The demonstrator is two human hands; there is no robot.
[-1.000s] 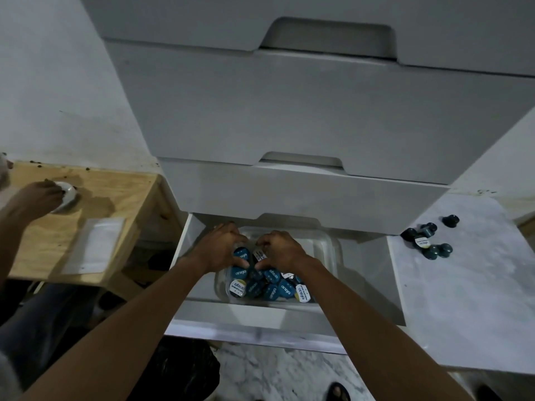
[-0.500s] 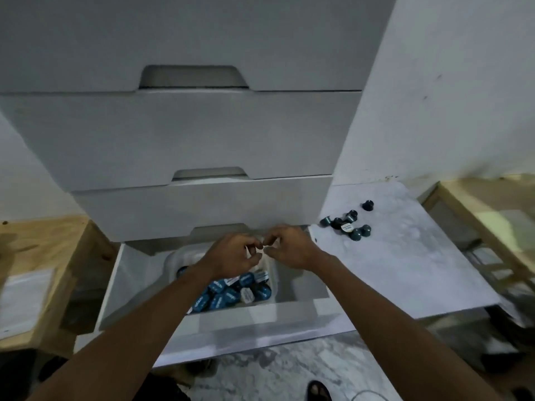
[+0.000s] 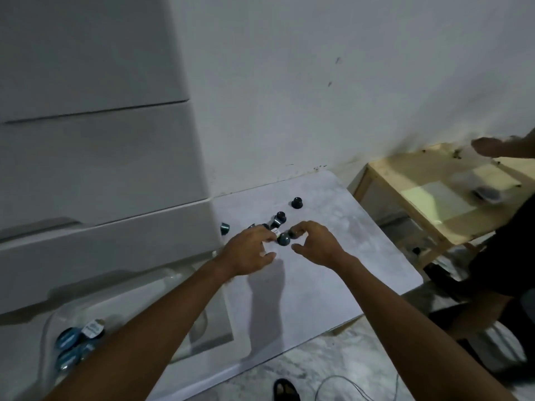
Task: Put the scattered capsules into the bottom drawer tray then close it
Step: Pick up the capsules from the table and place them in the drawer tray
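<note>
Part of the job looks done: several capsules already lie in the clear tray (image 3: pixel 55 322) of the open bottom drawer (image 3: pixel 214 340), at lower left, their teal and white lids up. What is left sits on the pale tabletop (image 3: pixel 333 279) just right of the drawer unit: a small cluster of dark capsules (image 3: pixel 279 218) near its back half, one lone capsule (image 3: pixel 296 202) a little farther back, and another (image 3: pixel 224 228) lying close to the cabinet side. Both hands are over the cluster. The left hand (image 3: pixel 249 251) has its fingers curled down among the capsules, and whether it actually grips one I cannot tell; the right hand (image 3: pixel 314 244) is half open, fingertips pinching toward a round capsule (image 3: pixel 283 239) between the two hands, with contact unclear. So gathering these, carrying them to the tray and shutting the drawer all remain. The left forearm hides much of the tray, so its count is unknowable; the cluster is small, dim and blurred, and the left hand covers part of it.
</note>
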